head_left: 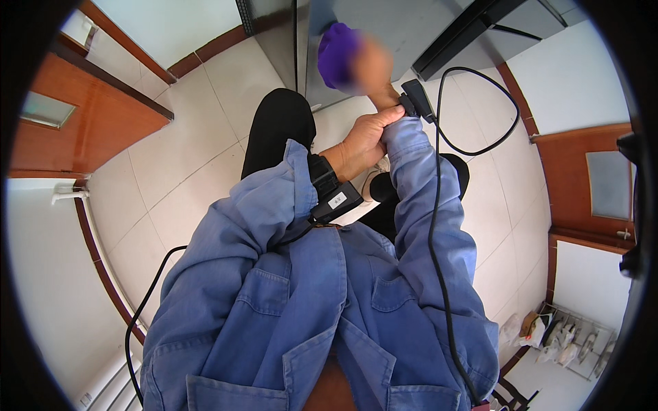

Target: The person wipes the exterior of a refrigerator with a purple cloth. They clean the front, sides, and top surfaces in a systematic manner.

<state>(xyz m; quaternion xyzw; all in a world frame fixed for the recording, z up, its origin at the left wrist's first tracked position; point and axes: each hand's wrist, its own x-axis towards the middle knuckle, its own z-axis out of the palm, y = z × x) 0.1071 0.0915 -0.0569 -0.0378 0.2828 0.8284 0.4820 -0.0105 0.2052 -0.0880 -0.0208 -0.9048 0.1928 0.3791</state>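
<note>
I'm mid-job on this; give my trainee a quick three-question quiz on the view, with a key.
1. Which hand is at the crumpled bright purple cloth?
2. True or false: the bare left hand touches the right wrist.
3. Fill in: from the boxy black plastic device by the right wrist, the thin black cable loops out toward the person's ___.

Key: 1. The right hand. 2. True. 3. Right.
</note>
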